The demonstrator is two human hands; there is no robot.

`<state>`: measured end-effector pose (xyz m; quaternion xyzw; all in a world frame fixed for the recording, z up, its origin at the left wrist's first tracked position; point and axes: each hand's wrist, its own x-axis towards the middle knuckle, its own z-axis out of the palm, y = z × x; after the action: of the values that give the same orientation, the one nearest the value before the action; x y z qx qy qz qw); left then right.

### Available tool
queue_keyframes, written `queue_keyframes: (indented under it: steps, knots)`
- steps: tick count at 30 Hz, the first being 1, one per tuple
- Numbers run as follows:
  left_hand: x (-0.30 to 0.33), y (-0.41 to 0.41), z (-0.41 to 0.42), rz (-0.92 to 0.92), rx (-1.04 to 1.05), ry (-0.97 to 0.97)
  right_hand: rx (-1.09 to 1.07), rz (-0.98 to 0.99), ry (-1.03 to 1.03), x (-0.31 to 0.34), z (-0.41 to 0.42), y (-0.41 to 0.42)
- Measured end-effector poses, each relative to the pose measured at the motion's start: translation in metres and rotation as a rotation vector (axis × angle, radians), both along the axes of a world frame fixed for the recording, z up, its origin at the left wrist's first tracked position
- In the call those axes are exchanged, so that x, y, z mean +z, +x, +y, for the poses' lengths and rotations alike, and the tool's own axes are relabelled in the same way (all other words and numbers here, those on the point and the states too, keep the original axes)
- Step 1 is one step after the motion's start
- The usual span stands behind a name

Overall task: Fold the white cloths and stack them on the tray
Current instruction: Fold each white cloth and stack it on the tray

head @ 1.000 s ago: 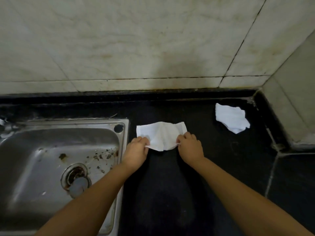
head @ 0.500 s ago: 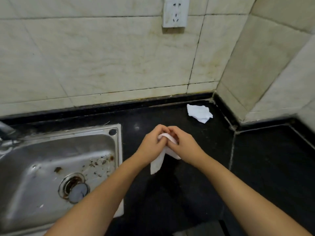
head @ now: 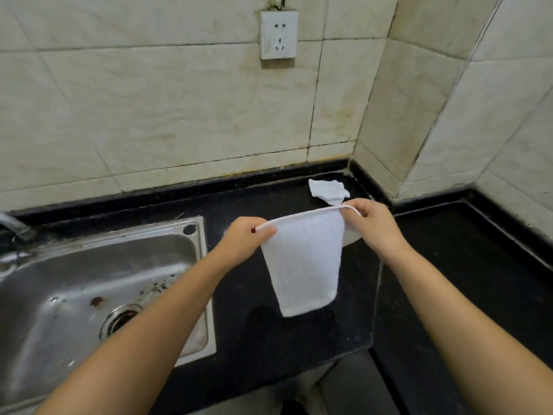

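A white cloth (head: 302, 265) hangs folded in the air above the black counter (head: 269, 339). My left hand (head: 242, 238) pinches its upper left corner. My right hand (head: 374, 226) pinches its upper right corner, so the top edge is stretched between the two hands. A second white cloth (head: 327, 190) lies crumpled on the counter near the back corner, beyond my right hand. No tray is in view.
A steel sink (head: 89, 283) with a drain (head: 121, 319) fills the left side, a tap (head: 13, 224) at its far left. Tiled walls close the back and right. A wall socket (head: 278, 34) sits above. The counter's front edge runs below my arms.
The cloth lay on the counter, then my hands came together and lifted it. Now they have drawn apart and the cloth hangs stretched between them. The view has tilted upward.
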<state>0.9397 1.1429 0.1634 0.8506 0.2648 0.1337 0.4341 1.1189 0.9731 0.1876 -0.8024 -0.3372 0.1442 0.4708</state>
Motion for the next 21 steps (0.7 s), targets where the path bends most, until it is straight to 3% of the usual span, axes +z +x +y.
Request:
queue_keyframes:
  steps: [4, 8, 12, 18, 21]
  knots:
    - [0.021, 0.014, 0.019, -0.125, 0.104, 0.012, -0.021, -0.021, 0.043, 0.014, -0.002, 0.026]
    - [0.018, 0.011, 0.022, -0.166, 0.078, -0.026, -0.045, 0.026, 0.078, 0.007, -0.013, 0.037]
    - [-0.024, -0.008, 0.014, -0.057, 0.061, -0.164, -0.04, 0.157, 0.018, -0.034, -0.034, 0.032]
    - [-0.096, -0.045, -0.025, 0.18, 0.081, -0.384, 0.065, 0.497, -0.284, -0.109, -0.076, -0.002]
    - [-0.113, -0.044, -0.032, 0.304, 0.094, -0.361, 0.075, 0.552, -0.373, -0.131, -0.078, -0.004]
